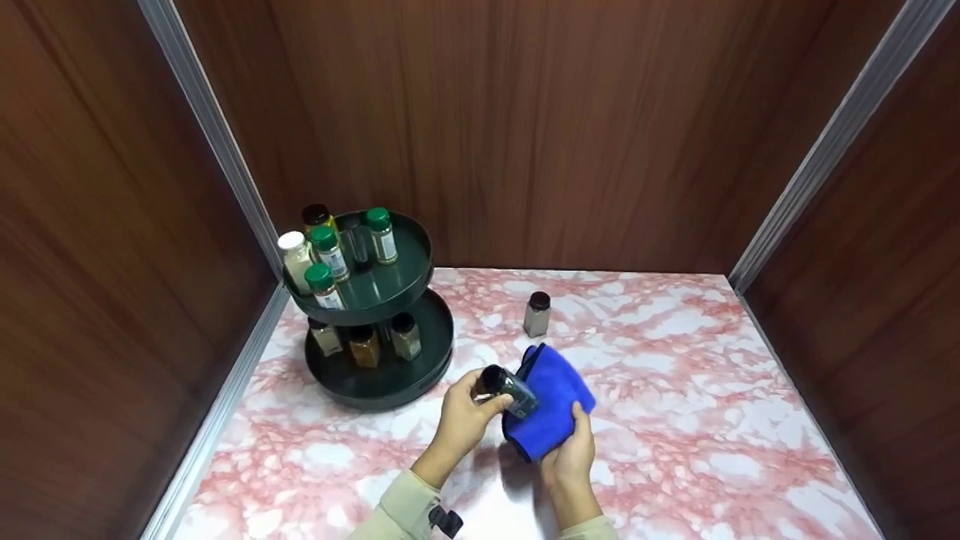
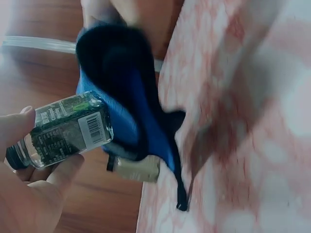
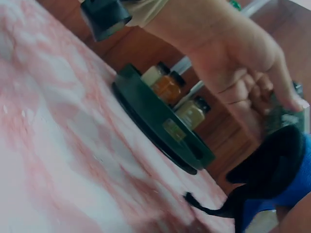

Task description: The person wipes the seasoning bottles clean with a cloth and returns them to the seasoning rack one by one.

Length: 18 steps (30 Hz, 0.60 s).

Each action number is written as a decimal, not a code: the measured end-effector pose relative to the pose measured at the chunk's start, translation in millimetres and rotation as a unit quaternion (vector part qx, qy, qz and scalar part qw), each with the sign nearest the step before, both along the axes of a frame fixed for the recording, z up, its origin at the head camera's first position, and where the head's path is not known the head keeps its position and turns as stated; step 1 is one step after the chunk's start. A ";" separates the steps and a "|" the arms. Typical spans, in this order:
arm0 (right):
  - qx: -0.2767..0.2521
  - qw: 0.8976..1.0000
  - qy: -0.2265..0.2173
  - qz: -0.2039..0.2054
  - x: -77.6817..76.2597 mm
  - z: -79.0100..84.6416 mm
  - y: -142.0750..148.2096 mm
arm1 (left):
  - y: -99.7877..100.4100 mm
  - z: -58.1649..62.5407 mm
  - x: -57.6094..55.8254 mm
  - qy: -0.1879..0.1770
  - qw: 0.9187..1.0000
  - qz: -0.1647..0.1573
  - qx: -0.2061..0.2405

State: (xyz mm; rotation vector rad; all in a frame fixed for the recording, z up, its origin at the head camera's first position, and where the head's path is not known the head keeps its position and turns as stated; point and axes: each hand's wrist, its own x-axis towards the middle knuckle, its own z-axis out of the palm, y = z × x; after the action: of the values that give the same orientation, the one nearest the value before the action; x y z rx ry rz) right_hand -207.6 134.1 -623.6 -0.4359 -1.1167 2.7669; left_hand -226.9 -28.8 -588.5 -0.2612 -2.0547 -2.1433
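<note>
My left hand [image 1: 463,420] pinches a clear square spice jar [image 1: 519,396] with a black cap, tilted so its base points to the right. Dried green herb fills the jar [image 2: 68,128], and a barcode label shows on its side in the left wrist view. In my right hand [image 1: 571,450] is a folded blue cloth [image 1: 555,397] with black edging, gripped with the thumb on top. The jar's base lies against the cloth or just over it. Behind the cloth, a black-capped jar of pale powder [image 1: 537,315] stands upright on the table.
A dark green two-tier round rack [image 1: 375,394] stands at the left. Its upper tier [image 1: 397,289] bears several jars with green, white and dark caps; black-capped jars stand below. Wooden panels [image 1: 525,135] enclose the pink marbled table [image 1: 690,420] at the back and sides.
</note>
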 end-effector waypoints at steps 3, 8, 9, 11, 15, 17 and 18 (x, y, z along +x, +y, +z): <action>-0.019 1.000 -0.002 0.023 -0.4 -3.0 -4.2 | 3.9 0.3 3.6 0.004 1.000 -0.005 -0.007; 0.016 0.995 -0.014 0.096 3.8 -4.7 -2.7 | 4.6 -0.4 2.5 -0.005 1.000 0.023 -0.003; 0.029 0.994 -0.016 0.101 5.0 -4.4 -1.2 | 3.4 -0.5 1.3 -0.006 1.000 0.030 -0.003; 0.057 0.994 -0.020 0.096 7.2 -3.6 2.7 | 0.6 -0.8 -1.1 -0.005 0.999 0.039 -0.009; 0.074 0.995 -0.028 0.062 7.5 2.1 10.2 | -3.8 -2.1 -3.5 0.002 0.999 0.041 -0.028; 0.069 0.996 -0.025 0.049 5.1 5.0 12.4 | -4.3 -2.5 -2.0 -0.003 0.999 0.035 -0.027; 0.063 0.997 -0.025 0.042 3.4 6.0 12.7 | -4.1 -2.5 -0.6 -0.005 0.999 0.030 -0.023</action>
State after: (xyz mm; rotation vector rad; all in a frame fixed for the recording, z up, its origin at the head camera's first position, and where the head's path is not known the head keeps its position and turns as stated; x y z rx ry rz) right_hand -204.2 146.8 -617.6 -0.4553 -1.3426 2.7499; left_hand -227.5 -32.9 -591.0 -0.1929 -2.0917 -2.0703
